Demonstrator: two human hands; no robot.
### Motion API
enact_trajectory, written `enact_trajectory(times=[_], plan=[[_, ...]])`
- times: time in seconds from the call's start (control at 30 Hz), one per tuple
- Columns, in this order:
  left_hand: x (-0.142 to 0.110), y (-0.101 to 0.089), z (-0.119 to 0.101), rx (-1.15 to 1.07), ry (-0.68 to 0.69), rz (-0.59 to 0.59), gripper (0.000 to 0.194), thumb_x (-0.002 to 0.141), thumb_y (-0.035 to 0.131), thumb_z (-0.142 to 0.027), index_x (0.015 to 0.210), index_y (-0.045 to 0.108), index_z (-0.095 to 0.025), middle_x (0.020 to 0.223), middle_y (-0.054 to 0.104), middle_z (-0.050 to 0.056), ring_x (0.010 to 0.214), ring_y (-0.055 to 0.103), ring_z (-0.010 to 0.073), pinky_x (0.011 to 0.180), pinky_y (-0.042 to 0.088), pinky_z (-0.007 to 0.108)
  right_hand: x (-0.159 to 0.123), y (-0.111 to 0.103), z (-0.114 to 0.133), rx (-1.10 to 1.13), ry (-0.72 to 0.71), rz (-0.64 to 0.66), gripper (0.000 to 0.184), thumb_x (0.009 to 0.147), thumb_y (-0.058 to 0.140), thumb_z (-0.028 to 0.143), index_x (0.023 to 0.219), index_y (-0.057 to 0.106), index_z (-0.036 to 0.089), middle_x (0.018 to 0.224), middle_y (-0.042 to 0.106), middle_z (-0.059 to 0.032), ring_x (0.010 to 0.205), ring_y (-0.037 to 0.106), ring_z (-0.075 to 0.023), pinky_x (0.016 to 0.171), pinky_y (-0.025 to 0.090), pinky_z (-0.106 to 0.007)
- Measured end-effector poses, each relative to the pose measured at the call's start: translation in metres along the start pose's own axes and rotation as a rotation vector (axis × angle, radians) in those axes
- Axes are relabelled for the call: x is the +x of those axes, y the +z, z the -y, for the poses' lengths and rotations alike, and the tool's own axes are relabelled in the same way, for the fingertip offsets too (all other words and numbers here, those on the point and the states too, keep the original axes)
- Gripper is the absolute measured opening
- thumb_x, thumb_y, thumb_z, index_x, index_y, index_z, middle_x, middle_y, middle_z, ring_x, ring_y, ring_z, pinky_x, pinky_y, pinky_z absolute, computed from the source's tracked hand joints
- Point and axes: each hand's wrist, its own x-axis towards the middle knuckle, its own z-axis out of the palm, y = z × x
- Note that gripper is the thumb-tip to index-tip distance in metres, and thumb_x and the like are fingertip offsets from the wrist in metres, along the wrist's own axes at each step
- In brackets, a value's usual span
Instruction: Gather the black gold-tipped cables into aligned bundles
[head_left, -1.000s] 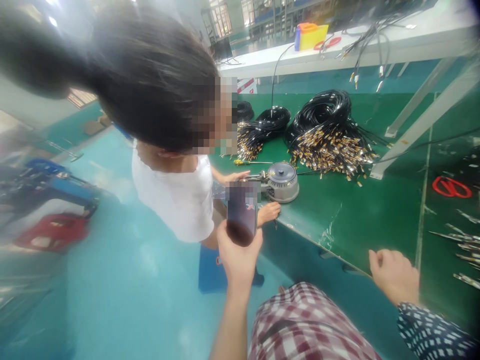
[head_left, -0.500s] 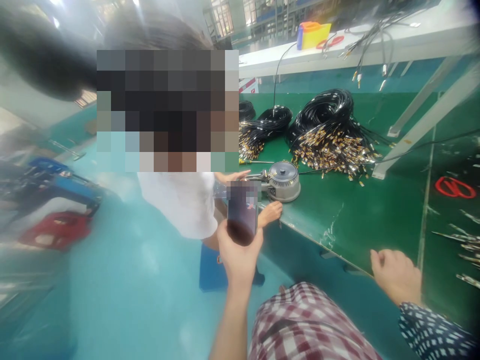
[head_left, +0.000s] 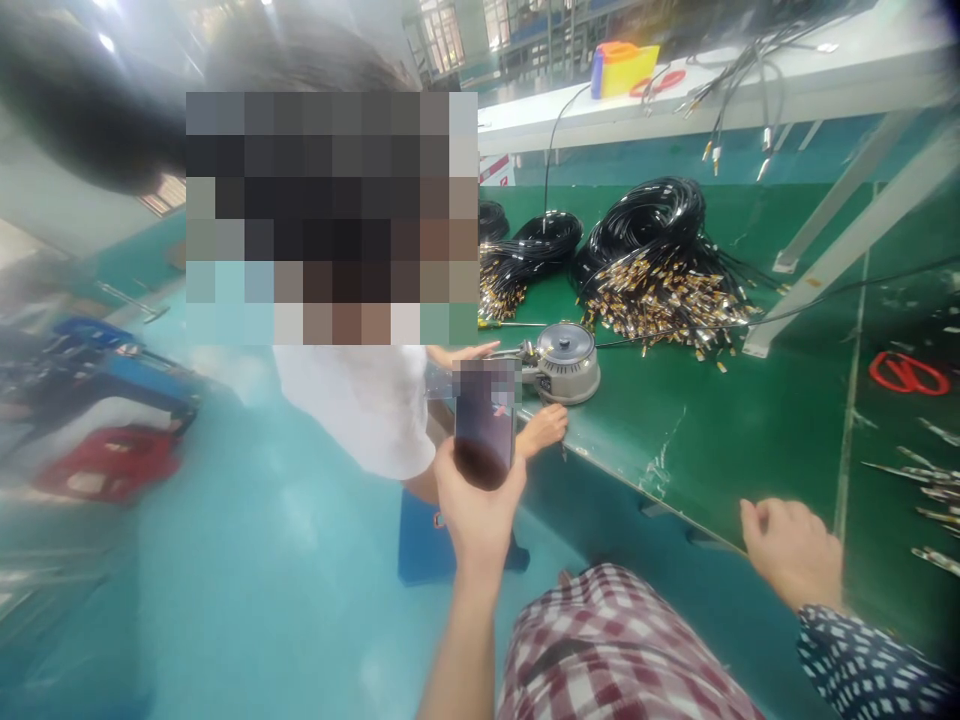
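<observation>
My left hand (head_left: 480, 510) is closed around the lower end of a smartphone (head_left: 484, 425), held upright with its screen towards me. Part of the screen is blurred out. My right hand (head_left: 795, 548) rests at the front edge of the green table (head_left: 645, 430), its fingers curled in; I make out nothing in it. Beyond the phone, a co-worker in a white shirt (head_left: 360, 410) has one hand (head_left: 543, 428) at the table edge, beside a round grey dial-shaped device (head_left: 566, 365). The co-worker's other hand is partly hidden behind the phone.
Coiled black cables (head_left: 649, 225) with metal ends lie in bundles on the table. A red loop (head_left: 909, 373) and loose metal-tipped pieces (head_left: 937, 490) lie at the right. A white shelf (head_left: 525, 122) on slanted legs carries a yellow box (head_left: 628, 72). A blue stool (head_left: 424, 545) stands below.
The view has shifted very slightly. My left hand with the smartphone and my right hand keep their places; the co-worker's hand at the table edge is barely displaced.
</observation>
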Motion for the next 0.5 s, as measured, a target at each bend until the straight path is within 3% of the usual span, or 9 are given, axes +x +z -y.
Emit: enact_trajectory(times=[0.5], plan=[[0.0019,-0.0055,0.0078,0.065,-0.035,-0.022,0.07,0.058,0.079,-0.043,0.116,0.05,-0.016,0.112,0.063,0.012,0.104,0.061,0.0302,0.089,0.049,0.047,-0.0008,0.0054,-0.0029,0.014,-0.003,-0.026,0.034,0.093,0.039,0.042,0.07,0.053,0.021,0.08,0.057,-0.0073,0.078,0.054,-0.0241,0.064,0.032,-0.033]])
